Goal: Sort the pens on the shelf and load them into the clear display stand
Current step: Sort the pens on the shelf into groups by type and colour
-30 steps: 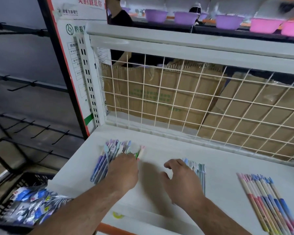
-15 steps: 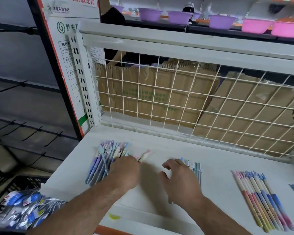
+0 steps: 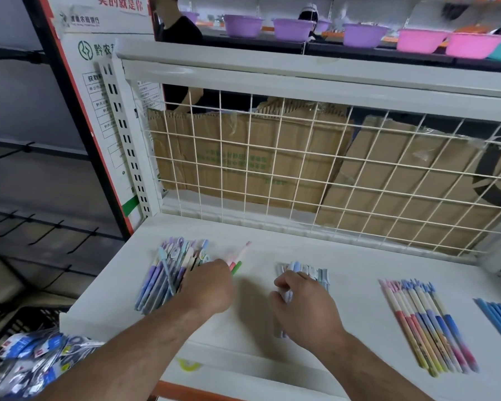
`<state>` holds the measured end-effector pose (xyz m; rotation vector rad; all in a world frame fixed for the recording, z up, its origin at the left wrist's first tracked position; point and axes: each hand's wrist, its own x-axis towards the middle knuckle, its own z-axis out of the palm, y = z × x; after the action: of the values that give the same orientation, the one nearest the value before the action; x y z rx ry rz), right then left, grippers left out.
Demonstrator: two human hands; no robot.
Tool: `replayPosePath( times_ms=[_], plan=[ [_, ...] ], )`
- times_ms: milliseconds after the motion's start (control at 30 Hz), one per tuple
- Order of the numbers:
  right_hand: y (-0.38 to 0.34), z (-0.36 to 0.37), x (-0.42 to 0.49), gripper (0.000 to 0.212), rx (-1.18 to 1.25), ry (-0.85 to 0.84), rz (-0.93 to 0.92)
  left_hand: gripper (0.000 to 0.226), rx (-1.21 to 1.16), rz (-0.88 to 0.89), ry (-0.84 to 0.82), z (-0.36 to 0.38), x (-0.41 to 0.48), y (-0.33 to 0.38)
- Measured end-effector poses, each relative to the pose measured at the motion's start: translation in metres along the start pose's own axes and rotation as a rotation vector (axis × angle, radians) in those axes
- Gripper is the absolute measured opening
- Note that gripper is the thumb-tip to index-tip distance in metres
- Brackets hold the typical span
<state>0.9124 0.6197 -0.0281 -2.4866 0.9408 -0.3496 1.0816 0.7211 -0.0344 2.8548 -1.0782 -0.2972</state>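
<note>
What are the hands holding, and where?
The right hand grips pale blue pens around their middle. The left hand covers pink and green pens; grip hidden.

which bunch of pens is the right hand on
The pale blue bunch mid-shelf: the right hand curls over it. The left hand is by the purple pile; the pink-and-blue row lies untouched.

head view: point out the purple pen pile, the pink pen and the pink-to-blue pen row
Pile of purple and blue plastic pens (image 3: 159,282): head view, mid-barrels.
Slim pink plastic pen (image 3: 241,254): head view, upper barrel.
Row of pink-to-blue plastic pens (image 3: 425,322): head view, mid-barrels.
</note>
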Motion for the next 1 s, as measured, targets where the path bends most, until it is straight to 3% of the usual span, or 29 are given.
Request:
replayPosePath(
  times_ms=[167,300,633,1000],
  plan=[
    [0.006,-0.013,-0.006,0.007,0.238,-0.053,0.042,0.023,-0.799,-0.094,-0.130,-0.016,-0.007,0.033],
    [0.011,-0.028,-0.010,0.009,0.452,-0.121,0.070,0.017,-1.154,-0.107,-0.245,-0.017,-0.021,0.061],
    [0.052,-0.066,-0.029,0.010,0.668,-0.247,0.213,0.016,-1.266,-0.044,-0.333,-0.006,-0.041,0.117],
    [0.126,-0.104,-0.054,0.012,0.668,-0.159,0.343,0.010,-1.316,-0.003,-0.465,0.013,-0.054,0.205]
  ],
)
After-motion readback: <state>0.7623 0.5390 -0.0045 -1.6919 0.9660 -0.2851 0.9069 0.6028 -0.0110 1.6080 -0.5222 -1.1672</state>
